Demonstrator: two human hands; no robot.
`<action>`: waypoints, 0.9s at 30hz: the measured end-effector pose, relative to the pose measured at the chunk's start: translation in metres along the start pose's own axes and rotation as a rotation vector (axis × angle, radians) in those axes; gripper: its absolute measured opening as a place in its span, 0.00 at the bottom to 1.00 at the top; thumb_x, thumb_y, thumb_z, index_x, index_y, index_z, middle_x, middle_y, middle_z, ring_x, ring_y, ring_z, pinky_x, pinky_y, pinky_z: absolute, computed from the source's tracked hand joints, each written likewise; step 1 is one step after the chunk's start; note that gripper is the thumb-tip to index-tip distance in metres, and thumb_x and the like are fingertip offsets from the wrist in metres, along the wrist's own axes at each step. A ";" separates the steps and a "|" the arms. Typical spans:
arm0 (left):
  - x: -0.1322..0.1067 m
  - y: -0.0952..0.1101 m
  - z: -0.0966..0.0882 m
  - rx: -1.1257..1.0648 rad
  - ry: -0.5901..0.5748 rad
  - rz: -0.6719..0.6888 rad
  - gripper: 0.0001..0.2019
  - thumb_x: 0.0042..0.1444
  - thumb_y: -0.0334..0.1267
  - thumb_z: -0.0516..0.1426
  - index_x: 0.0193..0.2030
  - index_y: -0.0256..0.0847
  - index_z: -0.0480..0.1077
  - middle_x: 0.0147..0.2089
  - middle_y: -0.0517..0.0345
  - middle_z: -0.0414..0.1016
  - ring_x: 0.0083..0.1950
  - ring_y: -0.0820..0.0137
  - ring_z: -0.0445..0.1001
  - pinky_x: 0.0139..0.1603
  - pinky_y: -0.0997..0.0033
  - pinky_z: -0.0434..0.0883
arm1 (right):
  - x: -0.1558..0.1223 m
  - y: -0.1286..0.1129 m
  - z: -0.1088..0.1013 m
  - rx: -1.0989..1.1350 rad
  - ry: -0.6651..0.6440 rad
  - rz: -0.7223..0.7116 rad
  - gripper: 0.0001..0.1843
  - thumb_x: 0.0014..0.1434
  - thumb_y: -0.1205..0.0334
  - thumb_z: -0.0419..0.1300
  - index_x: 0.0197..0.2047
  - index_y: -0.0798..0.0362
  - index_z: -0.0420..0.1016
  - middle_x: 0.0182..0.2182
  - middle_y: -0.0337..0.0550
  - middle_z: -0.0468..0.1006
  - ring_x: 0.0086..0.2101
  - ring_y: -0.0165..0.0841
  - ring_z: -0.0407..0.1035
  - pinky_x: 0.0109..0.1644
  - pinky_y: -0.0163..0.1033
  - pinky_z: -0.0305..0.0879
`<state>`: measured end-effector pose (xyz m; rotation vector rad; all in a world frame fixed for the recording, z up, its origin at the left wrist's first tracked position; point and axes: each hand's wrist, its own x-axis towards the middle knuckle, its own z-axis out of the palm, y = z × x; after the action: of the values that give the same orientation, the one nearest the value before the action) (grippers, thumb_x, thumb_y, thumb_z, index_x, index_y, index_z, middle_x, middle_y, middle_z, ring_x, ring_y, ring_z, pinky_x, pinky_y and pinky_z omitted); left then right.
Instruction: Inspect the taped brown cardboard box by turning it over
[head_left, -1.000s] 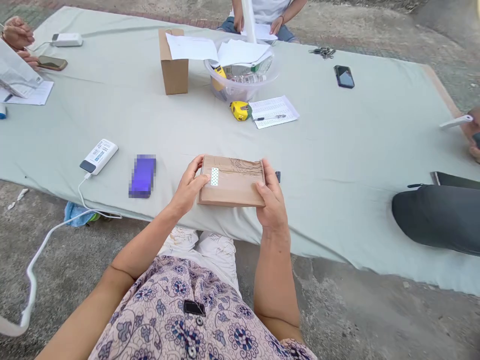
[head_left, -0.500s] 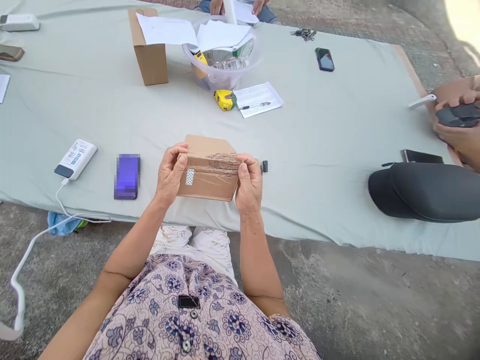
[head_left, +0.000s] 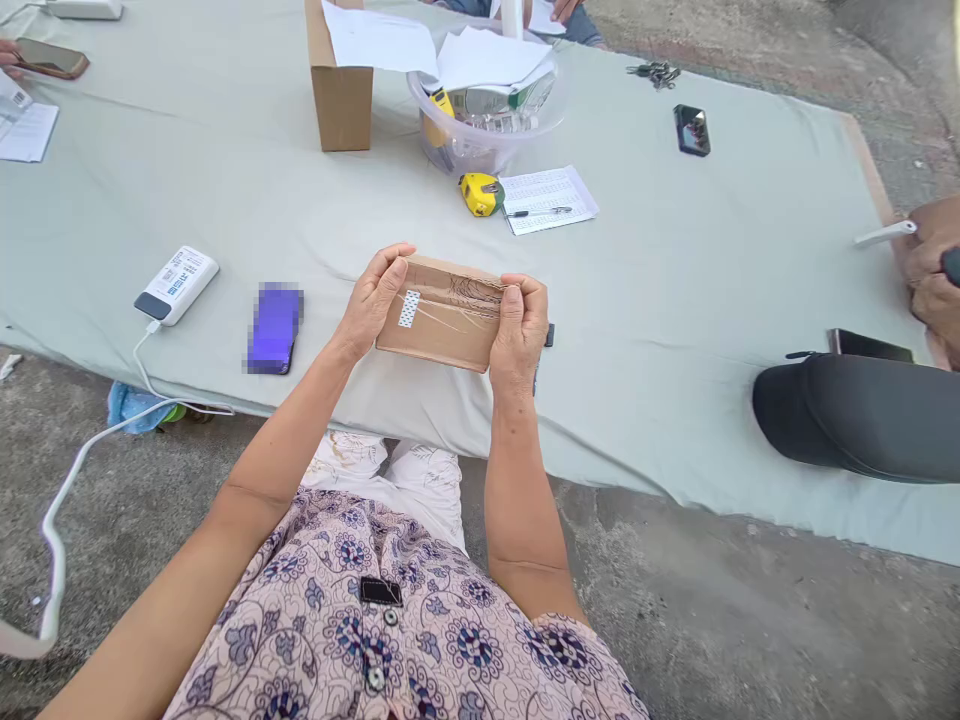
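Observation:
I hold a flat brown cardboard box with clear tape and a small white sticker, just above the near edge of a pale green sheet. My left hand grips its left end, fingers curled over the top edge. My right hand grips its right end, thumb on the front face. The box is tilted with its taped face toward me. A small black object lies on the sheet just past my right hand.
On the sheet: a white power bank with cable, a purple phone, yellow tape measure, printed sheet with pen, clear bowl, upright carton, black phone, keys. A black cap and another person's hand are at right.
The box rose off the sheet and tilted up toward me; my hands shifted grip on its ends. The view also swung slightly.

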<state>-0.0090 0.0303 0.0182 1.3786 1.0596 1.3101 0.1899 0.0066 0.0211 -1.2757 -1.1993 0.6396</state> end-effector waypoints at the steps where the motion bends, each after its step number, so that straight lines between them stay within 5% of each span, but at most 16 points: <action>1: -0.004 -0.003 0.000 0.009 -0.008 0.003 0.28 0.64 0.64 0.50 0.60 0.49 0.69 0.68 0.56 0.69 0.69 0.61 0.69 0.70 0.61 0.66 | -0.002 0.000 0.000 -0.023 0.005 -0.017 0.19 0.67 0.42 0.53 0.46 0.48 0.73 0.46 0.42 0.75 0.52 0.36 0.70 0.65 0.48 0.64; 6: -0.045 -0.018 0.003 0.046 -0.066 0.034 0.34 0.65 0.65 0.47 0.73 0.54 0.55 0.79 0.57 0.51 0.81 0.60 0.48 0.80 0.56 0.50 | -0.031 0.012 -0.006 -0.042 0.053 -0.067 0.19 0.68 0.43 0.51 0.46 0.47 0.73 0.49 0.45 0.75 0.55 0.36 0.70 0.66 0.49 0.65; 14: -0.105 -0.044 -0.003 0.028 -0.131 -0.058 0.38 0.66 0.59 0.50 0.78 0.53 0.43 0.82 0.60 0.41 0.82 0.60 0.41 0.81 0.54 0.47 | -0.102 0.025 -0.024 0.051 -0.011 0.096 0.16 0.66 0.48 0.55 0.49 0.48 0.73 0.55 0.47 0.74 0.62 0.38 0.66 0.70 0.51 0.60; 21: -0.089 -0.043 -0.002 0.088 -0.131 0.045 0.38 0.66 0.58 0.50 0.78 0.54 0.41 0.82 0.63 0.40 0.82 0.60 0.39 0.82 0.55 0.46 | -0.092 0.026 -0.017 0.179 0.026 0.063 0.15 0.63 0.49 0.57 0.50 0.46 0.72 0.57 0.46 0.71 0.63 0.38 0.65 0.70 0.50 0.61; 27: -0.084 -0.070 -0.004 0.034 -0.194 -0.066 0.43 0.65 0.59 0.52 0.79 0.45 0.39 0.82 0.52 0.35 0.82 0.58 0.36 0.82 0.54 0.42 | -0.094 0.059 -0.008 0.258 0.007 0.278 0.27 0.59 0.47 0.60 0.58 0.47 0.66 0.60 0.50 0.72 0.62 0.40 0.67 0.69 0.51 0.62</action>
<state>-0.0174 -0.0380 -0.0667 1.4524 0.9902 1.0913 0.1818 -0.0664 -0.0627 -1.2308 -0.9061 0.9594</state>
